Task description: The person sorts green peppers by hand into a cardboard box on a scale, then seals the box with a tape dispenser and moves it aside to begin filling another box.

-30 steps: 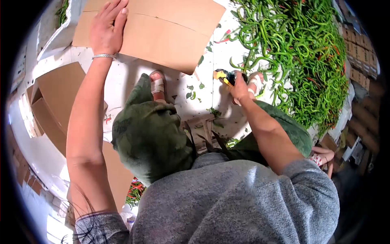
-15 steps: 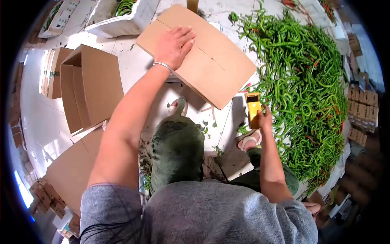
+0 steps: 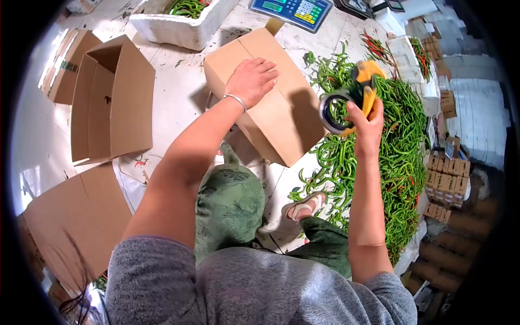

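Note:
My left hand [image 3: 252, 81] lies flat on the top of a closed cardboard box [image 3: 290, 127], its fingers stretched over the flaps near the centre seam. To the right of the box, my right hand [image 3: 368, 122] is wrapped round a yellow tape dispenser [image 3: 369, 73]. A roll of tape [image 3: 333, 112] shows on the dispenser's left side. The dispenser is raised in the air between the box and a large heap of green chili peppers [image 3: 403, 157]; a shadow falls on the box's right part.
An open cardboard box [image 3: 130, 103] stands at left, with another carton [image 3: 76, 65] behind it. Cardboard [image 3: 76, 216] lies lower left. A white foam box [image 3: 179, 27] of peppers and a digital scale display [image 3: 292, 12] are at the back. Stacked cartons [image 3: 447, 179] stand far right.
My right hand has lifted the tape dispenser from low beside my foot to the height of the box's right side. My left hand stays on the box top. The view has shifted.

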